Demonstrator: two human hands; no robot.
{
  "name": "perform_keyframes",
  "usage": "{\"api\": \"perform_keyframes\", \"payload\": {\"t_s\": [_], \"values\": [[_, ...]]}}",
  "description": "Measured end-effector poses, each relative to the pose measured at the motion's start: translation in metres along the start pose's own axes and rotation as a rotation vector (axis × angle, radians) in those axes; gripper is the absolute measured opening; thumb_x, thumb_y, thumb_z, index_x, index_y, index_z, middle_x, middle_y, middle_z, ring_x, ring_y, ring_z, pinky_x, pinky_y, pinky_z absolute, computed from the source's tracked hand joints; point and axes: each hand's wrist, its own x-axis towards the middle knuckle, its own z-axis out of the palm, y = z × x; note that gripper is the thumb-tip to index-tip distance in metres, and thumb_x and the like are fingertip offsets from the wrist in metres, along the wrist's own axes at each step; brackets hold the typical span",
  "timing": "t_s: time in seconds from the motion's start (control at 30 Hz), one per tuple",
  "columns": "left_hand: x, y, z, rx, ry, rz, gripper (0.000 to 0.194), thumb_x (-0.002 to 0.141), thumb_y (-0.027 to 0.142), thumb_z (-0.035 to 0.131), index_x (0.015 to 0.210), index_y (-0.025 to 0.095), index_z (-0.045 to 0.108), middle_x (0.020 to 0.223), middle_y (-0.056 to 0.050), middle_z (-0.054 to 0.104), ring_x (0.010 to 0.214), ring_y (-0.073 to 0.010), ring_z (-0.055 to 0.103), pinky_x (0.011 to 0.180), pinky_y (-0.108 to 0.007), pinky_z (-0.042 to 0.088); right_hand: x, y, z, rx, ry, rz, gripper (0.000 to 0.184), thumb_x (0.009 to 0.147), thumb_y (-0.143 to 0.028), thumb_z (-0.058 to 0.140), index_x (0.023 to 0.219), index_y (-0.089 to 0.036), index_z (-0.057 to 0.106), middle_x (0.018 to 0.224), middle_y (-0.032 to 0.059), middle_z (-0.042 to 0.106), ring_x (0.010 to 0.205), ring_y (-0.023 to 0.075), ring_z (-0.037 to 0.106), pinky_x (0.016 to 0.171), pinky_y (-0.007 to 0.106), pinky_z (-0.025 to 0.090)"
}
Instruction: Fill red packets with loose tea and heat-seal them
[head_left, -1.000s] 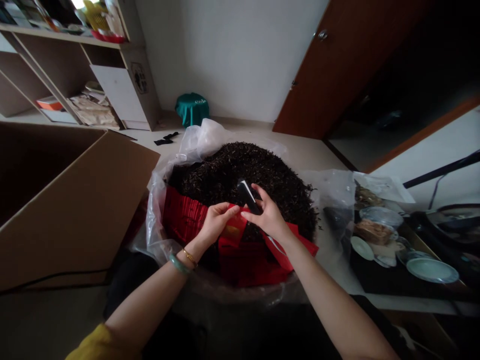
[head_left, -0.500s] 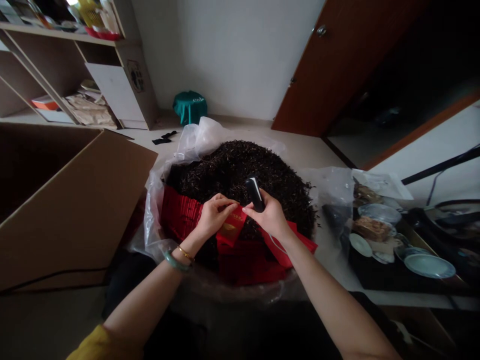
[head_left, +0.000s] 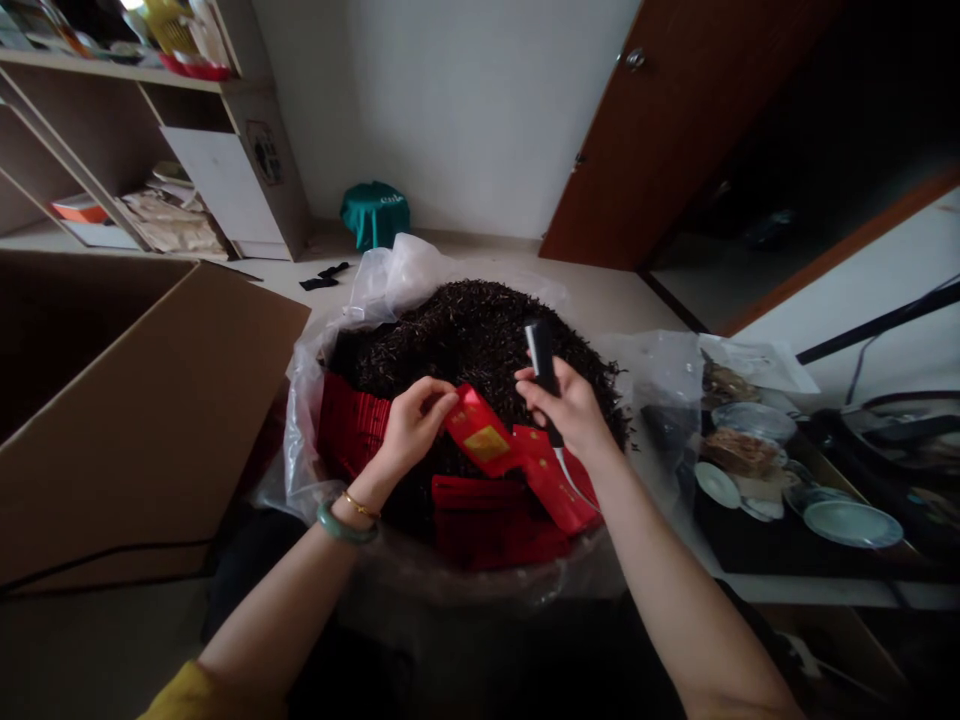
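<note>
One packet [head_left: 484, 437] is pinched by its end in the left hand [head_left: 417, 420]; the right hand [head_left: 576, 412] grips a black tool [head_left: 541, 372] over dark leaves [head_left: 484, 325]. Other packets [head_left: 495, 540] lie along the near and left edges of the plastic liner [head_left: 302, 425].

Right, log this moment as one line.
left hand pinches red packet by its top | right hand grips black device | dark loose heap, other red packets beneath | cardboard box at left
</note>
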Motion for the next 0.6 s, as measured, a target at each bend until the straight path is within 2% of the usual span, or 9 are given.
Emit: {"api": "perform_keyframes", "payload": {"t_s": [0.07,0.13,0.17,0.23,0.3,0.4,0.5,0.6], "values": [[0.003,0.005,-0.006,-0.348,0.1,-0.087,0.017,0.076,0.036,0.066,0.081,0.02,0.064,0.07,0.002,0.06,0.055,-0.007,0.049,0.053,-0.017,0.043,0.005,0.0,-0.008,0.122,0.082,0.046,0.051,0.064,-0.047,0.071,0.105,-0.022,0.055,0.084,-0.0021,0.06,0.047,0.0057,0.046,0.035,0.019,0.034],[0.005,0.01,-0.012,-0.657,0.208,-0.137,0.016,0.08,0.036,0.061,0.092,0.025,0.063,0.087,0.002,0.065,0.059,-0.005,0.053,0.056,-0.015,0.046,0.009,0.003,-0.011,0.205,0.133,0.071,0.052,0.062,-0.047,0.073,0.105,-0.023,0.054,0.081,-0.0041,0.056,0.047,0.0048,0.044,0.034,0.017,0.033],[0.006,0.011,-0.014,-0.741,0.224,-0.174,0.019,0.084,0.036,0.056,0.1,0.029,0.062,0.1,0.002,0.065,0.062,-0.0045,0.055,0.057,-0.015,0.046,0.01,0.004,-0.01,0.226,0.145,0.082,0.052,0.061,-0.047,0.073,0.104,-0.023,0.054,0.08,-0.0047,0.055,0.047,0.0046,0.045,0.034,0.017,0.033],[0.003,0.01,-0.012,-0.743,0.159,-0.263,0.029,0.085,0.036,0.049,0.112,0.031,0.059,0.113,-0.002,0.064,0.061,-0.0053,0.057,0.053,-0.016,0.046,0.011,0.008,-0.007,0.238,0.141,0.117,0.054,0.059,-0.048,0.074,0.102,-0.022,0.054,0.079,-0.005,0.055,0.048,0.0047,0.046,0.033,0.017,0.033],[-0.001,0.003,-0.004,-0.644,0.004,-0.332,0.038,0.081,0.036,0.052,0.117,0.025,0.058,0.111,-0.006,0.066,0.054,-0.0061,0.054,0.047,-0.018,0.044,0.011,0.013,-0.004,0.215,0.122,0.145,0.053,0.058,-0.048,0.075,0.099,-0.022,0.054,0.077,-0.005,0.055,0.048,0.0054,0.047,0.033,0.017,0.033],[-0.008,-0.011,0.014,-0.292,-0.206,-0.316,0.034,0.074,0.032,0.059,0.103,0.016,0.066,0.093,-0.007,0.07,0.047,-0.0072,0.051,0.043,-0.02,0.039,0.01,0.019,-0.003,0.119,0.064,0.17,0.048,0.059,-0.048,0.074,0.092,-0.02,0.055,0.066,-0.0059,0.053,0.045,0.0066,0.046,0.033,0.018,0.033],[-0.012,-0.022,0.024,0.198,-0.365,-0.186,0.017,0.071,0.022,0.061,0.081,0.018,0.073,0.08,-0.004,0.072,0.057,-0.0115,0.057,0.055,-0.022,0.043,0.01,0.024,-0.009,-0.061,-0.014,0.184,0.04,0.062,-0.046,0.072,0.087,-0.019,0.057,0.058,-0.0063,0.052,0.041,0.0074,0.043,0.036,0.021,0.033],[-0.015,-0.026,0.022,0.457,-0.599,-0.091,0.015,0.068,0.02,0.064,0.077,0.023,0.075,0.079,-0.002,0.073,0.067,-0.0147,0.061,0.063,-0.022,0.043,0.009,0.024,-0.016,-0.339,-0.086,0.119,0.032,0.063,-0.039,0.072,0.085,-0.018,0.061,0.064,-0.0022,0.061,0.049,0.0113,0.052,0.047,0.024,0.041]]}}
